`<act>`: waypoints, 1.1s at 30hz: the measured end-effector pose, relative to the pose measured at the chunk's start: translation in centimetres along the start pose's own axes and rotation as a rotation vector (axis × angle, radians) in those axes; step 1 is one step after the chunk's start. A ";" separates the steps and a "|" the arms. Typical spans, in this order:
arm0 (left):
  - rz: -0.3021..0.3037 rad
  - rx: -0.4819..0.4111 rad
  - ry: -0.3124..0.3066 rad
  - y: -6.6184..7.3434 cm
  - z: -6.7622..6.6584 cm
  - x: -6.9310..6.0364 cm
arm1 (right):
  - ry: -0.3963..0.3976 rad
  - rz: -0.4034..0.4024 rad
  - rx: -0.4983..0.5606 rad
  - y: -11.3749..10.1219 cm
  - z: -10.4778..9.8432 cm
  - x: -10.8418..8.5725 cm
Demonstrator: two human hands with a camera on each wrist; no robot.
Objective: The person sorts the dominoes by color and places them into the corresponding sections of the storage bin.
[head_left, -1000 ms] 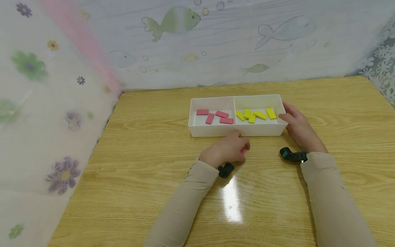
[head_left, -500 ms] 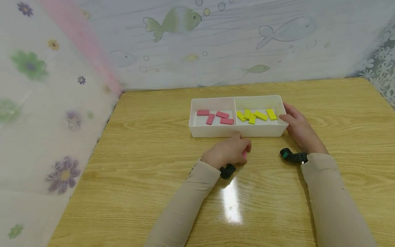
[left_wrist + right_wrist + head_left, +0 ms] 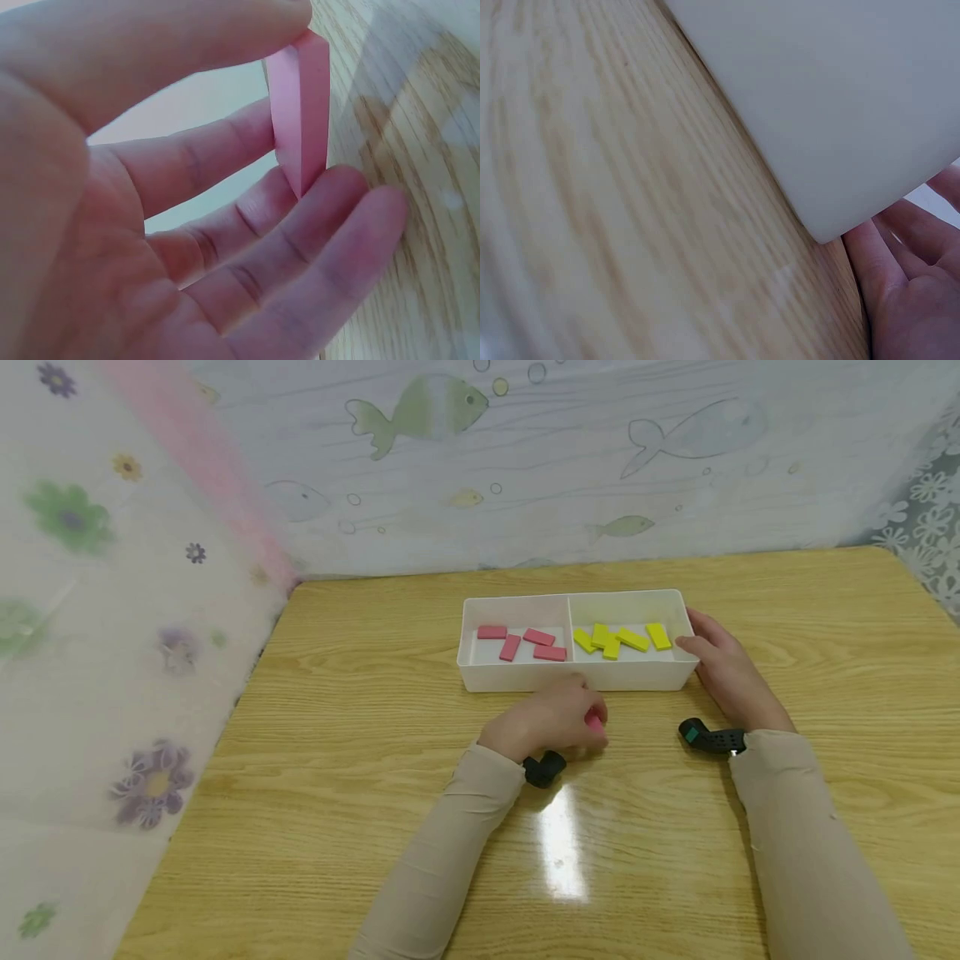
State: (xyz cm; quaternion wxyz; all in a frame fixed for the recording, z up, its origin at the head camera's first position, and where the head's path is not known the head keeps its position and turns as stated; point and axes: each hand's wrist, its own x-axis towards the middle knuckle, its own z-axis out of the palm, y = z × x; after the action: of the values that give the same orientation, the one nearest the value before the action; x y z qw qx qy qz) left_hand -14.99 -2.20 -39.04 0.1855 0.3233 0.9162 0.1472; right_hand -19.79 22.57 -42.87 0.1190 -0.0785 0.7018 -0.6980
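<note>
My left hand is just in front of the white two-compartment box, over the table. It pinches a pink block between thumb and fingers, and the block stands on end in the left wrist view. At the box's right end, my right hand grips the end wall, its thumb at the rim and its fingers along the outside. Several pink blocks lie flat in the left compartment. In the right one are several yellow blocks, some overlapping.
The box stands on a wood-grain table near its back edge. A wall sheet with fish drawings hangs behind, and a flowered sheet runs along the left side. Each wrist carries a black camera mount.
My left hand has turned slightly, and more of the pink block shows between its fingers. The box, its blocks and my right hand have stayed in place.
</note>
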 end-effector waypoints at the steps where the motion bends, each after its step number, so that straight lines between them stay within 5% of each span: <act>1: 0.000 -0.001 -0.001 0.0 0.0 0.0 | -0.001 0.000 0.001 0.0 0.0 0.0; 10: 0.028 0.017 -0.032 -0.3 -0.1 -0.1 | 0.004 0.006 0.010 -0.1 0.2 0.1; 19: 0.015 -0.118 -0.038 -0.7 -0.5 -0.3 | 0.003 -0.018 0.015 -0.1 0.2 0.0; 33: 0.117 -0.039 -0.008 -1.2 -1.5 -1.0 | 0.002 -0.030 0.024 -0.1 0.3 -0.1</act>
State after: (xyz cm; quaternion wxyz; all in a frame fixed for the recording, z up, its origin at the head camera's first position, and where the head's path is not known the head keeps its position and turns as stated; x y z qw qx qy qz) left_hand -15.59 -3.96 -37.98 0.1867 0.3734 0.8918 0.1746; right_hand -19.64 22.30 -42.77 0.1088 -0.0868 0.6921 -0.7083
